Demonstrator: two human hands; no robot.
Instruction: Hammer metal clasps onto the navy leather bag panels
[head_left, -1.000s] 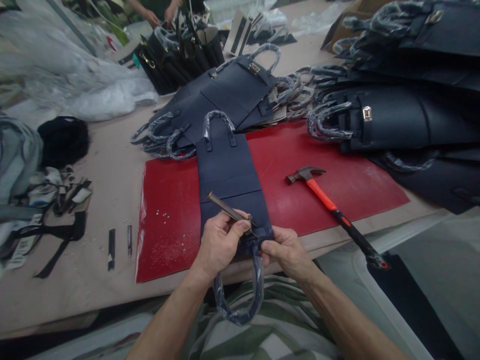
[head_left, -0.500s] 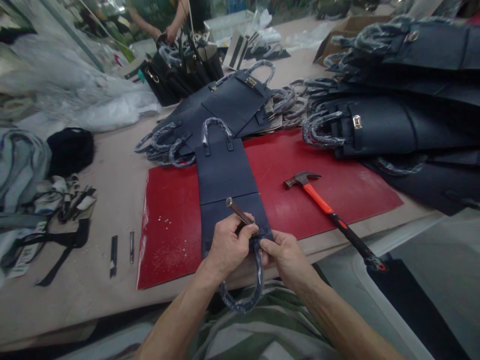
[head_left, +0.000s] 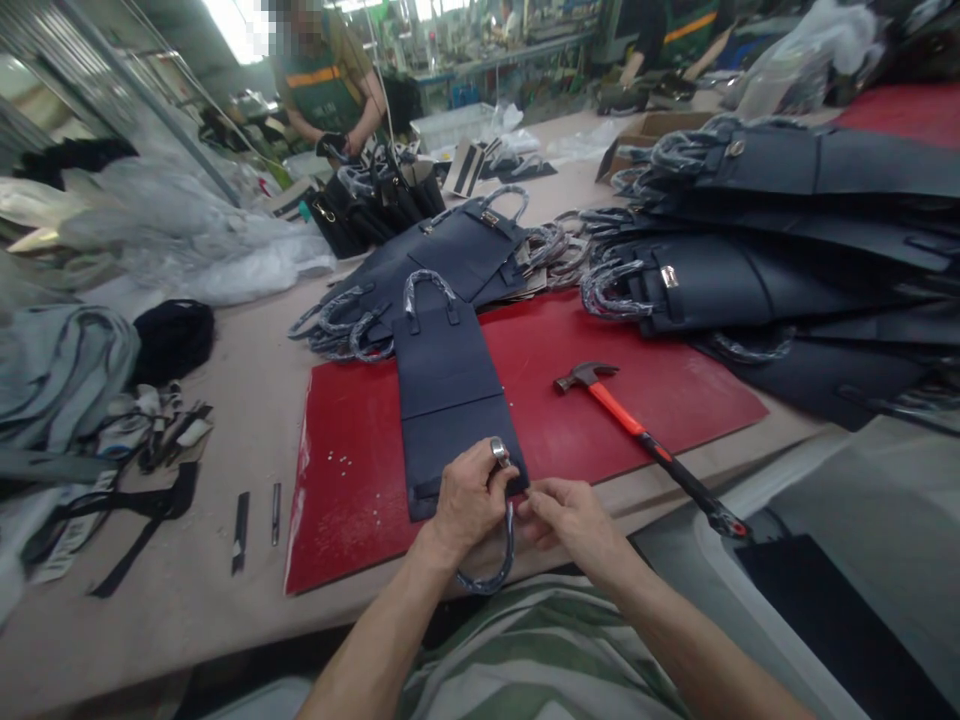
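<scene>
A flat navy bag panel (head_left: 448, 360) lies lengthwise in front of me on a red mat (head_left: 349, 535), a plastic-wrapped handle at each end. My left hand (head_left: 471, 495) is closed round a metal punch (head_left: 499, 453) over the near end; the tool's round top shows and its lower end is hidden. The near handle (head_left: 491, 580) hangs past the table edge below that hand. At the panel's near right corner, my right hand (head_left: 566, 515) has thumb and fingers pinched together; what is between them is hidden. A claw hammer (head_left: 630, 425) with an orange-and-black grip rests to the right.
Navy bag pieces are stacked at right (head_left: 765, 275), and more lie behind the panel (head_left: 420, 245). Two slim tools lie left of the mat: a dark strip (head_left: 240, 532) and a metal rod (head_left: 276, 513). Straps and scraps sit farther left. Across the table a person (head_left: 330, 90) handles black bags.
The view has tilted up, showing more of the room. The punch in my left hand has swung from leaning to more upright. My right fingers have shifted slightly off the handle's base.
</scene>
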